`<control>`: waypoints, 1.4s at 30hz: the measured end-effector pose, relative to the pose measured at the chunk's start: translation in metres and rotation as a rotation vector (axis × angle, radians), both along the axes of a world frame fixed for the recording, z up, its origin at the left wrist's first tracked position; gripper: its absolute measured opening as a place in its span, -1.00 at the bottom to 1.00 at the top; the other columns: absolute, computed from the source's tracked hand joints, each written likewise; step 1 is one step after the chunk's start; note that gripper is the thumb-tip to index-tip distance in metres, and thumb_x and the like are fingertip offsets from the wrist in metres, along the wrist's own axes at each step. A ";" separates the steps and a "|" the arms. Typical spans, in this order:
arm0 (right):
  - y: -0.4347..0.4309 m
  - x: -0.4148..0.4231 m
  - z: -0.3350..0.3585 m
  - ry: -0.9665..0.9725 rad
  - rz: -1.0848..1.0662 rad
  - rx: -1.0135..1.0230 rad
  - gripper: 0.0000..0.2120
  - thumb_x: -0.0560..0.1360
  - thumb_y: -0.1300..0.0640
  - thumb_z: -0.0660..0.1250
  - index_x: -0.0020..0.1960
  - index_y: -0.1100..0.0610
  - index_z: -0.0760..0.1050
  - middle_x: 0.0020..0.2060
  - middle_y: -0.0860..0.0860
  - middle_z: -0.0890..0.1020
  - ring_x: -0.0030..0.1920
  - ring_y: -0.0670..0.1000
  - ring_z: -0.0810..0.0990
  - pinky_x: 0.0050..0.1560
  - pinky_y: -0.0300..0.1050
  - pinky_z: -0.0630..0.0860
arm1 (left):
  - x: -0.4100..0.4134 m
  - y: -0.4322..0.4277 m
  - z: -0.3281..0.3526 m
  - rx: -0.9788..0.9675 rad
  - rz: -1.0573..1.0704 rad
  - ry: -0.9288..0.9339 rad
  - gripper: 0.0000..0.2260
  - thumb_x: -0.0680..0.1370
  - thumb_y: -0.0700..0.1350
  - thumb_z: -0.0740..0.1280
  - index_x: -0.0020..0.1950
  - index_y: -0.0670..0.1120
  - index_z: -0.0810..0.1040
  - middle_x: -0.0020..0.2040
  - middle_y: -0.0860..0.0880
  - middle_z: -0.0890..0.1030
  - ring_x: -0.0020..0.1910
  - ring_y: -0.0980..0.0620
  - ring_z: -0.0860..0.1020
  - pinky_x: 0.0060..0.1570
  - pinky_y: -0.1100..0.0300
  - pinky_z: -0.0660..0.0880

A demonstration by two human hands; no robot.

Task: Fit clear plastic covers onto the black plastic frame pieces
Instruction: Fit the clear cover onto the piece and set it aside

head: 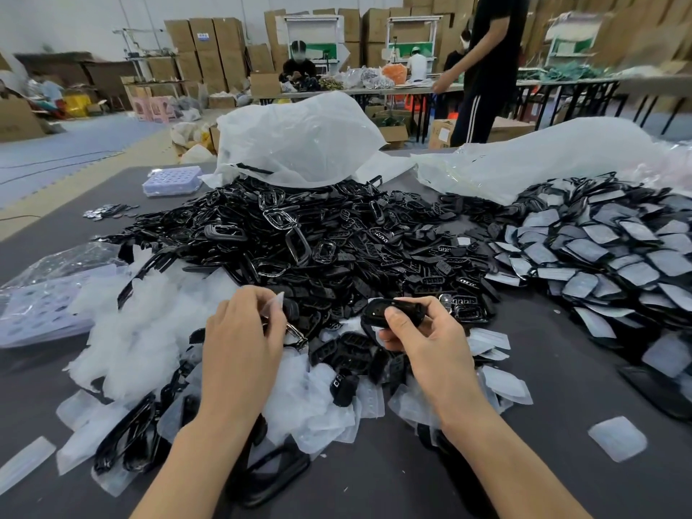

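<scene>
Head view: small black oval plastic frame piece [389,310], above mixed heap [337,237] near middle of dark grey surface's [524,462] near edge, clamped between thumb and curled fingers of right hand [423,340]. Thin clear plastic cover [274,306] pinched at fingertips of left hand [239,339], near frame piece, not touching. Cover judged light, flexible, slippery: hold by edges. Frame piece judged stiff, light: grip by rim.

Brightness: pretty bright and even indoor light, nothing really dim
Source: seems to come from overhead, lamps not in shot
Shadows: soft and faint, just thin dark edges under the black frame pile [299,241] on the surface [561,383]
Glare: small glints on the glossy frames; white plastic bag [299,144] far centre is nearly washed out
Blur: cardboard boxes [636,28] far right look smeared, near stuff is sharp
Distortion: wide-angle bend, surface edges bow at left and right
</scene>
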State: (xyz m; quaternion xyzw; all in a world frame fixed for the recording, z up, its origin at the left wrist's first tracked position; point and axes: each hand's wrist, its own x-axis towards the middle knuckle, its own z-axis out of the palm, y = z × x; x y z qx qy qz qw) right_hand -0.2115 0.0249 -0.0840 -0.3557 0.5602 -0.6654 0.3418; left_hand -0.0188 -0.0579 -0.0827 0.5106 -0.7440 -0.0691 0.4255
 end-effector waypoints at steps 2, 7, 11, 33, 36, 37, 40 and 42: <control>0.000 0.000 0.001 -0.036 0.016 -0.003 -0.97 0.59 0.20 0.40 0.03 0.12 0.59 -0.14 0.03 0.75 -0.15 -0.01 0.75 -0.13 -0.28 0.62 | -0.002 0.006 0.006 -0.011 -0.046 0.129 -0.91 0.63 -0.06 0.22 0.12 0.09 0.41 -0.18 0.19 0.50 -0.12 0.10 0.47 -0.07 0.08 0.44; 0.001 -0.001 0.002 -0.151 0.035 -0.032 -0.91 0.58 0.24 0.40 0.08 0.20 0.57 -0.10 0.11 0.74 -0.09 0.06 0.76 -0.08 -0.20 0.66 | -0.013 0.027 0.009 0.115 -0.269 0.323 -0.73 0.66 -0.17 0.22 0.13 0.21 0.56 -0.17 0.21 0.58 -0.35 0.21 0.45 -0.34 0.42 0.34; 0.000 -0.001 0.002 -0.211 0.032 -0.052 -0.88 0.57 0.26 0.40 0.10 0.22 0.56 -0.13 0.11 0.75 -0.11 0.07 0.76 -0.12 -0.22 0.65 | -0.024 0.042 0.007 0.206 -0.483 0.259 -0.53 0.62 -0.31 0.22 0.35 0.21 0.50 -0.01 0.20 0.55 -0.20 0.12 0.50 -0.26 0.41 0.42; 0.000 0.000 0.000 -0.174 0.218 -0.008 -0.89 0.52 0.20 0.48 0.04 0.12 0.63 -0.14 0.15 0.74 -0.11 0.05 0.73 -0.07 -0.14 0.66 | -0.032 0.040 -0.001 0.334 -0.450 0.420 -0.94 0.56 0.01 0.40 -0.07 0.20 0.59 -0.20 0.10 0.66 -0.21 0.08 0.61 -0.14 0.15 0.57; 0.002 0.000 0.001 -0.209 0.280 -0.002 -0.89 0.52 0.19 0.48 0.03 0.14 0.61 -0.08 0.19 0.74 -0.06 0.10 0.75 -0.06 -0.15 0.66 | -0.033 0.040 0.001 0.430 -0.516 0.545 -0.94 0.56 -0.04 0.40 -0.09 0.12 0.62 -0.19 -0.02 0.70 -0.22 0.03 0.64 -0.19 0.14 0.59; 0.002 0.001 0.002 -0.199 0.286 0.000 -0.89 0.52 0.19 0.48 0.03 0.14 0.61 -0.07 0.19 0.74 -0.05 0.10 0.75 -0.06 -0.16 0.65 | -0.034 0.040 0.001 0.454 -0.521 0.583 -0.93 0.56 -0.07 0.41 -0.10 0.10 0.63 -0.21 -0.05 0.70 -0.23 0.03 0.64 -0.23 0.18 0.58; 0.002 0.002 0.002 -0.135 0.291 0.007 -0.82 0.50 0.15 0.52 0.04 0.16 0.58 -0.11 0.18 0.74 -0.08 0.07 0.75 -0.06 -0.17 0.65 | -0.037 0.042 -0.001 0.426 -0.494 0.592 -0.88 0.57 -0.10 0.40 -0.10 0.13 0.63 -0.20 0.00 0.69 -0.22 0.06 0.63 -0.26 0.24 0.57; 0.002 0.003 0.002 -0.088 0.301 0.012 -0.77 0.46 0.09 0.55 0.02 0.16 0.58 -0.15 0.15 0.75 -0.12 0.04 0.74 -0.05 -0.16 0.66 | -0.039 0.045 -0.003 0.395 -0.461 0.579 -0.87 0.58 -0.10 0.40 -0.09 0.16 0.61 -0.16 0.06 0.69 -0.21 0.08 0.63 -0.25 0.23 0.58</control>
